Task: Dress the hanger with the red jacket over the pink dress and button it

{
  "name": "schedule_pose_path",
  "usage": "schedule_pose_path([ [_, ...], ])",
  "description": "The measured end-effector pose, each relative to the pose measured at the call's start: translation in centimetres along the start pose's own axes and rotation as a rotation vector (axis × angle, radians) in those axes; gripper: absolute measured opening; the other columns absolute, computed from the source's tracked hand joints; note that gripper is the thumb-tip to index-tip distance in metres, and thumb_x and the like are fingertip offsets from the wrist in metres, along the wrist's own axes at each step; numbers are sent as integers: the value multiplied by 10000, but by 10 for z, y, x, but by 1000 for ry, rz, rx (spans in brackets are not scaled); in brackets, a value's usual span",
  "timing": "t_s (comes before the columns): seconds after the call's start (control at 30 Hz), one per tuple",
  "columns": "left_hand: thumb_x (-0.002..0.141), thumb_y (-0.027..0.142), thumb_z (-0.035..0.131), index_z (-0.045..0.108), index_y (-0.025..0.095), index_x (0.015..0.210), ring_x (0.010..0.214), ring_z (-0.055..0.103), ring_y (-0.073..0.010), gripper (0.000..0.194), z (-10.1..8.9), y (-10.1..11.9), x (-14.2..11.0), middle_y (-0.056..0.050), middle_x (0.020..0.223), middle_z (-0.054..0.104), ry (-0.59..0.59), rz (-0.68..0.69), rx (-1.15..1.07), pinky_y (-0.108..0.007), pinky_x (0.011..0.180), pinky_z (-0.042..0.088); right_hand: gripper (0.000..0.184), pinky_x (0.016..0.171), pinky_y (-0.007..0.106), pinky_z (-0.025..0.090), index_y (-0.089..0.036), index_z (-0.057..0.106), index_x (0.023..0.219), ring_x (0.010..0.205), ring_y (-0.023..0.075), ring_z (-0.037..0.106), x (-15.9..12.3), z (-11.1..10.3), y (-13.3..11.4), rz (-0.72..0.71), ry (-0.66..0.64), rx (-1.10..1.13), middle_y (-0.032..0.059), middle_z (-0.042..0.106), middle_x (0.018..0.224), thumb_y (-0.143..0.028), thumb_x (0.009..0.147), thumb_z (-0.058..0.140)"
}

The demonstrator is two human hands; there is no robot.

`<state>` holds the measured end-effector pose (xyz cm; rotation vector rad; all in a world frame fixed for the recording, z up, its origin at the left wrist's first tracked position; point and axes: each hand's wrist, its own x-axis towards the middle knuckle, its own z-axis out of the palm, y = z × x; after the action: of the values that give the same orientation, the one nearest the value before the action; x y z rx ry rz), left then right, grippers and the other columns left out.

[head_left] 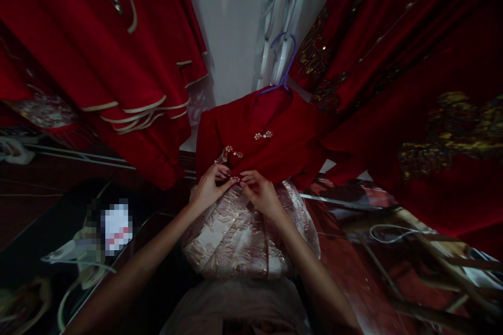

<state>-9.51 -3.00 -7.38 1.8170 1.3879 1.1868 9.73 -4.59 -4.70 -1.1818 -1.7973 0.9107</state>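
Observation:
A red jacket (291, 120) hangs on a purple hanger (291, 60), its lower part draped over a pale brocade skirt (236, 230). Beaded clasps run down its front, one of them a flower-shaped clasp (263, 135) near the collar. At the lowest clasp (236, 179), my left hand (210, 187) and my right hand (262, 196) meet with bent fingers, pinching it from either side. Just above my left fingers lies another beaded ornament (227, 154). My fingertips partly hide the lowest clasp, so its fastening cannot be made out.
Red garments with pale trim (133, 107) hang at the left, and red garments with gold embroidery (428, 141) at the right. White hangers (271, 21) hang against a pale wall (223, 15). A dark tabletop (47, 225) with a pale cord stands left. Wooden furniture (416, 277) stands right.

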Motion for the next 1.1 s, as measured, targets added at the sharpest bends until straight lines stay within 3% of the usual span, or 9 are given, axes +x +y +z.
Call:
schedule_pose_path([
  [0.13,776,322,660,587,197,930,813,597,-133,212,-2,1,-1,-24,932,583,-11,38,78,-264,743,509,150,640,237,441,-197,620,951,649,120,568,2,-3,-4,18,172,-90,-3,614,744,-255,860,516],
  [0.27,815,311,615,605,208,917,826,590,-143,145,-4,5,-2,-20,920,571,-52,89,158,-281,771,494,146,693,257,457,-191,607,955,720,136,571,1,0,2,2,247,-107,24,620,823,-234,854,511],
  [0.4,826,312,602,604,204,864,818,594,-153,115,-3,7,-3,-16,858,596,-84,101,172,-286,767,486,268,752,277,513,-189,570,1087,886,160,606,2,10,12,-14,131,8,71,630,1017,-224,822,558],
  [0.5,816,335,617,592,199,857,784,612,-147,144,-1,5,-3,-10,829,623,-77,56,107,-277,750,497,272,790,288,529,-200,581,1094,954,165,616,1,17,18,-12,54,72,70,641,1055,-223,824,563],
  [0.77,824,351,610,604,187,833,719,628,-127,164,1,10,-5,-4,783,651,-97,-20,-23,-251,708,511,234,725,260,535,-202,615,1042,861,139,622,0,15,18,10,10,133,53,647,997,-223,814,567],
  [0.87,803,350,635,614,174,794,767,627,-123,178,6,14,-7,-8,795,638,-169,-20,-123,-249,755,514,236,664,232,509,-196,588,984,796,129,586,0,12,17,-11,-43,104,34,611,930,-221,753,625],
  [0.97,772,387,663,589,162,771,776,632,-124,237,14,14,-6,-6,786,623,-239,-101,-309,-251,755,525,184,622,215,447,-195,543,882,715,116,532,0,7,14,-40,-68,20,-6,558,818,-185,713,617],
  [1.1,734,458,685,581,163,922,651,655,-129,364,17,16,8,-11,780,648,-137,-381,-597,-276,659,552,162,601,207,368,-198,479,784,649,102,469,-1,-7,6,-50,-70,-20,-48,495,719,-143,665,575],
])
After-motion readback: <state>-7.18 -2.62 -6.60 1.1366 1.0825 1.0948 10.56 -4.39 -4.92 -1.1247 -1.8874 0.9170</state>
